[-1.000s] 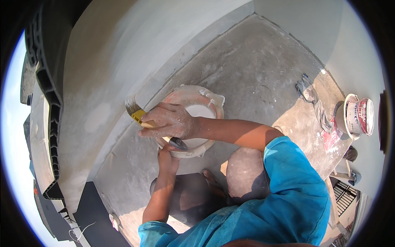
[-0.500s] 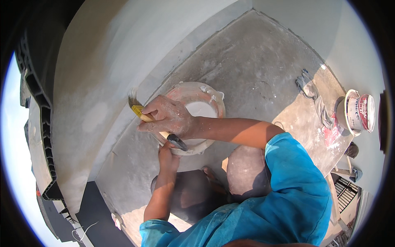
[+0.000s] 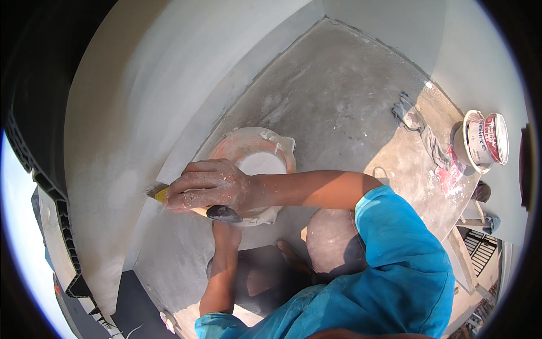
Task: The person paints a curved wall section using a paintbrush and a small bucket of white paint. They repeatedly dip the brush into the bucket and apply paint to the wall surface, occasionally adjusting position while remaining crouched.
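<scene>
While your right hand (image 3: 208, 185) has its fingers closed around the brush (image 3: 161, 194), the bristles show against the foot of the wall (image 3: 116, 147), contact unclear. Your left hand (image 3: 227, 231) is by the near rim of the basin (image 3: 288, 148), its fingers too hidden to tell their grip. The wall's uneven pale patches suggest coating is only partly done. White liquid (image 3: 262, 164) remains in your basin; the white-and-red tub's (image 3: 489, 139) contents are hidden.

My brush (image 3: 161, 194) is bristly at one end, shiny black at the other. The plastic-looking basin (image 3: 287, 148) is crusted and rough at its rim; my shirt (image 3: 398, 248) is matt blue cloth, the floor (image 3: 333, 101) dull concrete, the wall (image 3: 147, 107) smooth.
</scene>
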### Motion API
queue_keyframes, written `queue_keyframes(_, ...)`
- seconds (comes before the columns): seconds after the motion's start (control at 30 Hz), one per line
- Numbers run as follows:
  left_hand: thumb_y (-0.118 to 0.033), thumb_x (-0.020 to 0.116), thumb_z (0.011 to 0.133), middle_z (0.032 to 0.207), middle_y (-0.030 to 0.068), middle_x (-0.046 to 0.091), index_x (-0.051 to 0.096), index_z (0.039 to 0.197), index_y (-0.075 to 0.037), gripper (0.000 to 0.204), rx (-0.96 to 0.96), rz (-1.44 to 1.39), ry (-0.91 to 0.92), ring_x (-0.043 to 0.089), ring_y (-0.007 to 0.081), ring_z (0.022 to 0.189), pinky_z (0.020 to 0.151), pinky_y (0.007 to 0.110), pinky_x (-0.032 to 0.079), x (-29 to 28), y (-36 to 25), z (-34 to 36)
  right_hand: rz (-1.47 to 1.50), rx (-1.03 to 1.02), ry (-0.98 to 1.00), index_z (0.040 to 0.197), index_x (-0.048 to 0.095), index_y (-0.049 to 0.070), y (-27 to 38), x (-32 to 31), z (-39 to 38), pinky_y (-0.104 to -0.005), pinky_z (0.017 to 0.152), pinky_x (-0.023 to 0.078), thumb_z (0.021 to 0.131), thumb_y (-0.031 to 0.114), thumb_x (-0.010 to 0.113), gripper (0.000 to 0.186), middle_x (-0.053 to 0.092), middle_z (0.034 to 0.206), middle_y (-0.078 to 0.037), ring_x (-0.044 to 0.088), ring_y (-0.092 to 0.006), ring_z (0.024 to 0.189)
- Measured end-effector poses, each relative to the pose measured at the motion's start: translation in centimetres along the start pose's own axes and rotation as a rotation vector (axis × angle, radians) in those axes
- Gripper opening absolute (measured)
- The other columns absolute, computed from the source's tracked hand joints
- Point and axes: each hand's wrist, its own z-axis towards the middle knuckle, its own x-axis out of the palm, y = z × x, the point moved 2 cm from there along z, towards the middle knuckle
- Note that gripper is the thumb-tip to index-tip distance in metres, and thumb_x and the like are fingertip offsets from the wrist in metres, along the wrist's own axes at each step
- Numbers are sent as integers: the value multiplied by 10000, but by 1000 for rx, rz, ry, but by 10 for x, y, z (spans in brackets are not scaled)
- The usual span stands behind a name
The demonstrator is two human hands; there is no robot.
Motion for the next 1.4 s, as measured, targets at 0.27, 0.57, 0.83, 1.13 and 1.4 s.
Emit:
queue_keyframes(0.27, -20, 511, 881, 1277, 174, 549, 428, 1402, 38, 531, -43, 70, 15, 597, 338, 1187, 969, 552, 563, 13, -2, -6, -455, 298, -967, 1083, 701, -34, -52, -281, 81, -313, 845, 564, 943, 58, 726, 170, 703, 1073, -118, 672, -204, 952)
queue_keyframes(0.57, -27, 516, 875, 1281, 162, 559, 448, 1381, 11, 512, 16, 117, 3, 604, 349, 1178, 970, 574, 559, 26, -11, -14, -225, -85, -296, 947, 783, 194, 0, -18, 59, -260, 587, 568, 669, 76, 809, 304, 668, 1032, -15, 634, -168, 820)
queue_keyframes(0.83, -34, 526, 871, 1284, 168, 555, 446, 1382, 12, 519, -5, 108, -25, 604, 362, 1176, 968, 573, 558, 14, -1, 3, 75, 278, -518, 1038, 754, 67, -43, -117, 98, -263, 652, 578, 815, 41, 826, 237, 735, 984, -56, 713, -173, 800)
queue_keyframes(1.13, -53, 529, 891, 1283, 166, 571, 452, 1401, 17, 521, -12, 123, 40, 619, 348, 1159, 939, 531, 566, 19, 5, 6, -584, 79, -631, 1065, 755, 54, -46, -227, 100, -282, 712, 612, 865, 73, 798, 205, 726, 1071, -92, 711, -180, 903)
queue_keyframes(1.4, -54, 529, 882, 1270, 170, 576, 460, 1386, 25, 515, -30, 165, 17, 606, 342, 1183, 962, 533, 565, 21, 0, 3, -34, 155, -207, 983, 790, 169, -12, -66, 32, -306, 755, 596, 780, 66, 840, 233, 713, 1070, -9, 684, -173, 917)
